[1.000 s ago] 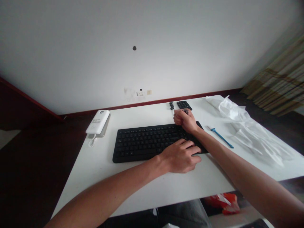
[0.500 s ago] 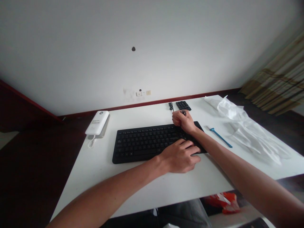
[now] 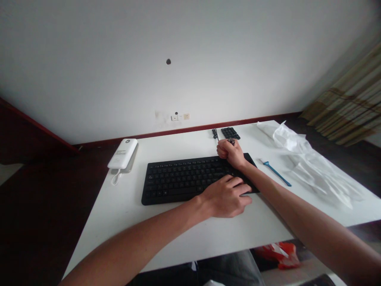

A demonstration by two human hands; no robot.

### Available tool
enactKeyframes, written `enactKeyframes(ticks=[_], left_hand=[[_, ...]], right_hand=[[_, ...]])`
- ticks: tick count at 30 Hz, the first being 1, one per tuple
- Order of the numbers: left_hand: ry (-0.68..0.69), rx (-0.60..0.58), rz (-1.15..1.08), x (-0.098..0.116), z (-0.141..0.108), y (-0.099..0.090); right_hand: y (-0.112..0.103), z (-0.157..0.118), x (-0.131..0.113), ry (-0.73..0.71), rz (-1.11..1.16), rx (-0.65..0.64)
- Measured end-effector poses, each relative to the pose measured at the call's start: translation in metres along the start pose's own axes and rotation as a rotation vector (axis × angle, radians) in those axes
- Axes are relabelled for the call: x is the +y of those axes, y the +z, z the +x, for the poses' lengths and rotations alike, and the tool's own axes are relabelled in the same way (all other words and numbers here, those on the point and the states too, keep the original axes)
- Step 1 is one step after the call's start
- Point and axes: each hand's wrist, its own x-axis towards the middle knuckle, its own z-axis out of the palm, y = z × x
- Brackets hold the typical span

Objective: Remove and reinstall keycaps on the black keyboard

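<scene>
Currently, head view: black keyboard [image 3: 178, 179] lies on the worktop [image 3: 175, 146]; right hand [image 3: 231, 153] is closed around a dark object [image 3: 231, 141], mostly hidden, at the keyboard's far edge; left hand [image 3: 228, 196], grip open, rests across the near edge.

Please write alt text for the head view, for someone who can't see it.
Someone's left hand rests on a black keyboard while the right hand grips a dark object; black keys, a blue tool and white plastic share the white table.
</scene>
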Motion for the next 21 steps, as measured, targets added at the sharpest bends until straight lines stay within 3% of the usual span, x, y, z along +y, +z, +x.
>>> enactKeyframes(ticks=[21], left_hand=[[-0.009,0.001,-0.02,0.0007,-0.0008,-0.0006]], right_hand=[[-0.001,-0.0007,0.0047,-0.023,0.013,0.02]])
